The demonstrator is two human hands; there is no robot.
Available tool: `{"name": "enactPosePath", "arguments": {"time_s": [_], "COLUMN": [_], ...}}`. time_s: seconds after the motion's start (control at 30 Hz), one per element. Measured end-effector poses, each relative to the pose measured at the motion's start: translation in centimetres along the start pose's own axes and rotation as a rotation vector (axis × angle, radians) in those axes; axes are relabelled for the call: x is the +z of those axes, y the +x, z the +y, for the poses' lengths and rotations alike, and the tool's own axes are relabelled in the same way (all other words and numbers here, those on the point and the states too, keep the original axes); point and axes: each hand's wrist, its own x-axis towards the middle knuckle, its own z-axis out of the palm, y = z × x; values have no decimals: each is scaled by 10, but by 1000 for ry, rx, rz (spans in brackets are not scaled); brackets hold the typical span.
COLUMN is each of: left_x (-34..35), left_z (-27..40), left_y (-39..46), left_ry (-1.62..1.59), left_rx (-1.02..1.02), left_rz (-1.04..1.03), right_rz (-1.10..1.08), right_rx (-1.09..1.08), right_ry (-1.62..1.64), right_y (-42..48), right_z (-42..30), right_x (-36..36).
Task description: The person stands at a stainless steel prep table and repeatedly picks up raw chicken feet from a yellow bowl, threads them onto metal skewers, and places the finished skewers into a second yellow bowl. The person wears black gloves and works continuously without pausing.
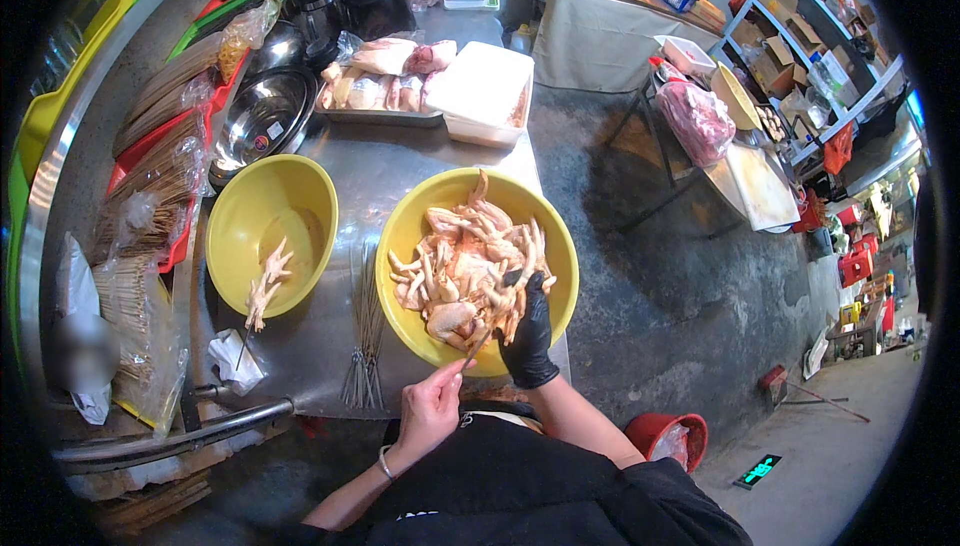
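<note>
Bare and pinching, my left hand (431, 405) grips the handle end of a metal skewer (475, 349) at the near rim of a yellow plastic basin (568, 261). My right hand (531, 339), in a black glove, closes around a chicken foot (511, 312) at the skewer's far end. Whether the tip has pierced it is hidden. Raw chicken feet and other pale chicken pieces (457, 261) fill this basin. To the left, a second yellow basin (247, 204) holds skewered chicken feet (268, 279), the skewer jutting over its rim. Between the basins lies a bundle of metal skewers (365, 366).
Behind the basins stand a steel tray of raw meat (382, 116) and a lidded white tub (484, 133). Steel bowls (262, 110) and red trays (180, 242) of bamboo skewers line the left. Crumpled white paper (235, 360) lies near the front edge. A red bucket (694, 433) stands on the floor.
</note>
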Motion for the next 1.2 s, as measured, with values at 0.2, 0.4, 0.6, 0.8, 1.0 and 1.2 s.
{"name": "enactPosePath", "arguments": {"time_s": [0.2,0.4,0.6,0.8,1.0,1.2], "left_x": [4,-13,11,-2,-13,-25], "left_z": [-6,-20,-17,8,9,7], "left_y": [7,0,23,28,53,59], "left_ry": [3,76,168,372,197,292], "left_rx": [18,39,221,262,237,270], "left_rz": [-36,-74,81,70,81,191], "right_rz": [25,-45,189,84,-164,-225], "right_rx": [-182,66,131,-137,71,60], "right_ry": [-249,32,69,-504,-516,-485], "right_y": [-8,7,-14,29,36,10], "right_z": [-5,0,44,3,-63,-23], "right_x": [7,-14,-16,-47,14,41]}}
